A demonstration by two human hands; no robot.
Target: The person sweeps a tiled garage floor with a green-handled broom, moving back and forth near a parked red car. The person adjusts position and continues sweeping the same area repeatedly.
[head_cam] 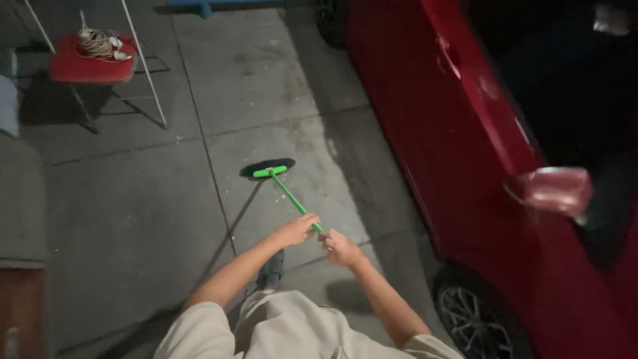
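The green broom (282, 184) stands with its dark bristle head on the concrete floor (133, 199), its handle leaning back toward the person. The left hand (296, 231) is clenched around the handle, and the right hand (340, 248) is closed on its top end just behind. It seems a sweeping stroke is in hand; the next move calls for care near the red car (465, 133) on the right. A red chair (90, 60) with rope stands well apart.
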